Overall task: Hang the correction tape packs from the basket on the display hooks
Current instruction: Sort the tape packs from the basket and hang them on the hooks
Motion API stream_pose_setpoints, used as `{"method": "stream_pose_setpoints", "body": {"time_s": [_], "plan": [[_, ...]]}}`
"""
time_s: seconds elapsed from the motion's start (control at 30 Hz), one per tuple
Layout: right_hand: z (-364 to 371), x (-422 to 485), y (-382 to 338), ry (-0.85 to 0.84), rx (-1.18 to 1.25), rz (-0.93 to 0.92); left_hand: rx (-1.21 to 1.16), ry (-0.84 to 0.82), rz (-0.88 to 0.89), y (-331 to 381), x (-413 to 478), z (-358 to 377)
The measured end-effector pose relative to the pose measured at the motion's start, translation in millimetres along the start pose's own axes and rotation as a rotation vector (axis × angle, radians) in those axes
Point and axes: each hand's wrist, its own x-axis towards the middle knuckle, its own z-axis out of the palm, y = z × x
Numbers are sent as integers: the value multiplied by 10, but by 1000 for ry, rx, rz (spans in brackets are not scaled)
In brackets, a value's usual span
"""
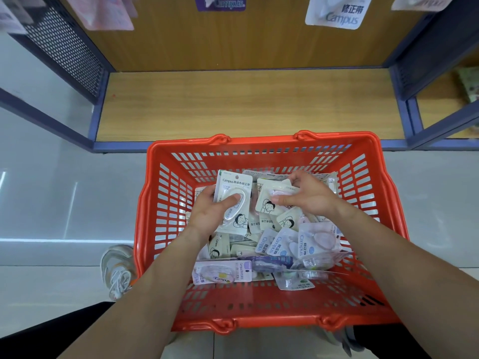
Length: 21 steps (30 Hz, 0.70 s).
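While both packs are being drawn from the pile, we treat them as two separate loads. The cream pack (234, 200) in the left grip (207, 213) stands nearly upright above the heap, with the thumb pressed across its clear blister and the fingers behind the card. A second cream pack (270, 203) lies tilted in the right grip (309, 196), pinched between the thumb and curled fingers. We cannot tell whether it is clear of its neighbours. Both sit inside the orange basket (261, 142), toward its far half, over the remaining loose packs (280, 244).

We judge the step in hand to be picking. To do it well, we lift each pack straight up so that no neighbour is dragged along. We then turn it until the card's top, where we expect the hang hole, points upward. We hold the card edge rather than the blister, leaving the top free. The hooks are out of view. Only the lower ends of hanging packs (335, 12) show above the wooden shelf (246, 104), so we match designs before raising.
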Motion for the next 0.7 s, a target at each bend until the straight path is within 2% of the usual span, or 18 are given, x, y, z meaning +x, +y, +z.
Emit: {"method": "stream_pose_setpoints", "body": {"time_s": [0.17, 0.37, 0.57, 0.7], "plan": [[-84, -201, -274, 70, 183, -149, 10, 16, 36, 220, -168, -78], [-277, -694, -949, 107, 225, -280, 37, -31, 143, 728, -537, -251], [-567, -1479, -1426, 84, 215, -255, 6, -121, 241, 1376, -1247, -372], [-685, -1998, -1530, 35, 389, -207, 71, -103, 336, 1583, -1873, -400]]}}
